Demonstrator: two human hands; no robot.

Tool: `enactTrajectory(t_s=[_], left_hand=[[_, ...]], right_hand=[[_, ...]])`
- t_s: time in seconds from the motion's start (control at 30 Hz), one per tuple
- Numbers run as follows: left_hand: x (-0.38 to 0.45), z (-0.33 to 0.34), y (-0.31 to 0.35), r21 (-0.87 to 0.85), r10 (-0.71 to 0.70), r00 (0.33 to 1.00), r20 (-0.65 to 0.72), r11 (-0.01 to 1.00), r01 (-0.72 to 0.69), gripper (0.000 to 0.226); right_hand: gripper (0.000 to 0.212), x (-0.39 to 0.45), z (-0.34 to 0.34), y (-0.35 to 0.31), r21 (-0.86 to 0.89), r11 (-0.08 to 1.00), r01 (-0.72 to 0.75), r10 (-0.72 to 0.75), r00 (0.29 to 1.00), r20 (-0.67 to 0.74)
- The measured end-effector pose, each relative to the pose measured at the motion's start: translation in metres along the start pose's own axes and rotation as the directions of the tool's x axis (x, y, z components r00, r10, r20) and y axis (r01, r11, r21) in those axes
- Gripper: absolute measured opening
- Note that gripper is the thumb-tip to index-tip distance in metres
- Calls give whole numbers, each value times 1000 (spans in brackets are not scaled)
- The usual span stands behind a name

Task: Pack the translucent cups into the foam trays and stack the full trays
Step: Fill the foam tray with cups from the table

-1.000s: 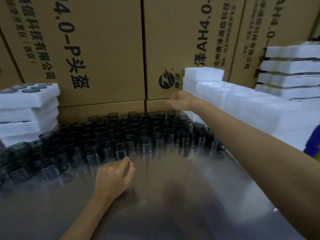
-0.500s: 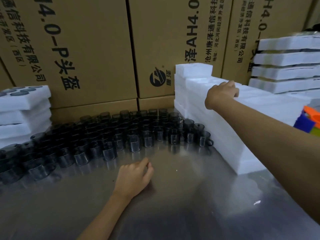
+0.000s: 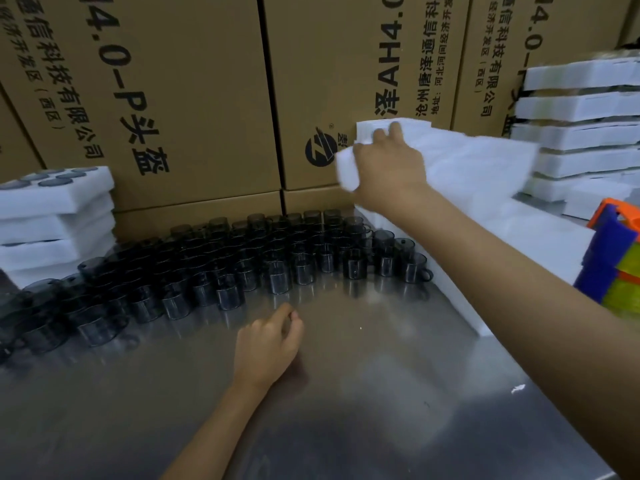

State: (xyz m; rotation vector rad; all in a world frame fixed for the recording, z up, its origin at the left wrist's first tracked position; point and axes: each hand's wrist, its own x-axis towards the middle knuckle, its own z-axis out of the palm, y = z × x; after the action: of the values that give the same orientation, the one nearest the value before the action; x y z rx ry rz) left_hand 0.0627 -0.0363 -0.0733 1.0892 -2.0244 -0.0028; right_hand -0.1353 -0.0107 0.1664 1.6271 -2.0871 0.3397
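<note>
Gripping a white foam tray with the right hand, fingers curled over its end — lifted off the foam stack at right. Resting the left hand loosely curled, holding nothing, on the steel surface — just before the dark translucent cups.

Packing workshop: stacked cardboard cartons behind a steel table.

dim warm light, table glare, motion blur, edges bowed
</note>
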Motion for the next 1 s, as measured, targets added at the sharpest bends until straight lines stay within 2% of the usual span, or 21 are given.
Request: enactTrajectory(t_s=[0.07,0.13,0.17,0.2,0.27,0.3,0.33,0.37,0.57,0.63,0.73,0.8,0.83,0.9,0.97,1.0], left_hand=[[-1,-3,-5,-126,-133,989,-62,984,125,28],[-2,-8,-9,-325,-305,947,-102,910,258,25],[-3,-10,-11,-455,-419,903,-99,826,333,27],[-3,-14,-13,-594,-552,831,-72,693,409,31],[2,-26,-21,-797,-747,660,78,351,492,40],[3,-33,-28,-838,-778,608,161,217,500,44],[4,-40,-36,-849,-780,585,223,140,510,46],[4,-46,-44,-845,-772,581,258,110,523,47],[3,-62,-58,-799,-674,611,415,51,599,33],[1,-63,-55,-764,-646,628,434,105,636,34],[-4,-66,-51,-681,-608,665,435,261,684,38],[-4,-68,-51,-613,-586,683,437,362,703,37],[-3,-69,-51,-581,-574,689,442,402,708,34],[-1,-68,-54,-531,-554,710,435,479,699,24],[-1,-65,-57,-509,-539,741,401,541,670,22],[-1,-63,-58,-510,-544,750,378,554,659,20]], right_hand=[[58,-22,2,-20,63,965,256,-253,966,-44],[61,-49,17,-41,154,896,416,-412,909,-62],[61,-63,28,-52,212,869,448,-447,893,-54],[61,-77,40,-62,270,841,468,-477,878,-37],[60,-103,64,-80,374,782,499,-541,841,10],[59,-116,75,-86,416,755,506,-569,822,33],[58,-127,86,-92,450,734,508,-588,807,49],[57,-136,95,-96,482,718,502,-598,799,59],[44,-164,118,-123,609,694,384,-530,845,72],[43,-161,116,-131,641,689,338,-498,863,81],[42,-148,111,-132,638,707,307,-439,897,55],[41,-136,110,-122,602,758,252,-360,931,64],[43,-129,111,-114,564,802,197,-308,945,109],[53,-113,115,-92,452,891,52,-199,938,285],[55,-100,118,-73,419,901,-110,-117,870,479],[52,-96,120,-66,440,880,-182,-92,841,532]])
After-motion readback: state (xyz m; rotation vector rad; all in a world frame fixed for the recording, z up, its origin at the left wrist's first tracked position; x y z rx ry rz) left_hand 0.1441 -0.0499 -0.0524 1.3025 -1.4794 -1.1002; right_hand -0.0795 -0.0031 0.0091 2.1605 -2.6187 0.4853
